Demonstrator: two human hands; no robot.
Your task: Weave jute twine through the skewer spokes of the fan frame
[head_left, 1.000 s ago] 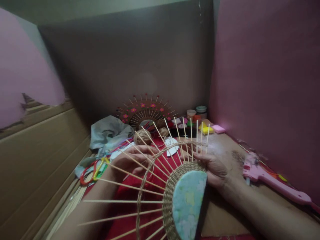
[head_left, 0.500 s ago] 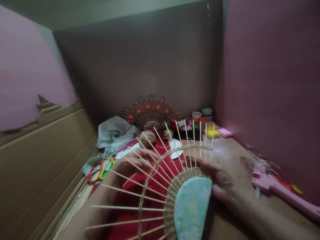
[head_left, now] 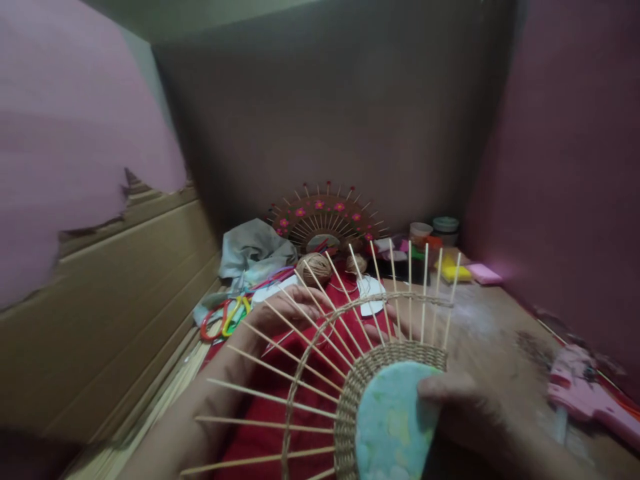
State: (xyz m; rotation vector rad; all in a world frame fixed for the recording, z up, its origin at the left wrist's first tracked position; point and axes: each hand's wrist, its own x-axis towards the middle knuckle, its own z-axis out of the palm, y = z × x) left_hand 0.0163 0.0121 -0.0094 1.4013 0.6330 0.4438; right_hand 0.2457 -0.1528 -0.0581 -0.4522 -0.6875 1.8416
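My right hand point(head_left: 463, 393) grips a half-round woven stick fan, its thumb pressed on the light-blue half-disc point(head_left: 387, 420) and fingers behind the sticks. Around the disc runs a tight woven band point(head_left: 345, 413), from which thin wooden sticks point(head_left: 270, 397) spread outward. A braided twine arc point(head_left: 305, 360) crosses them farther out. Behind the upper-left sticks is my left hand point(head_left: 295, 310), its fingers curled close together; what they hold, if anything, is hidden. Near it a thin strand loops over red cloth point(head_left: 260, 427).
At the back stand a finished-looking flowered fan point(head_left: 320, 217), a twine ball point(head_left: 314, 269) and small tubs point(head_left: 445, 230). Scissors point(head_left: 235, 317) and grey cloth point(head_left: 255, 250) lie left. A pink glue gun point(head_left: 580, 383) rests right. Cardboard point(head_left: 125, 293) walls the left side.
My right thumb has come over the front of the light-blue disc. The fan has shifted slightly right in view, and the whole scene has moved right as the camera turned.
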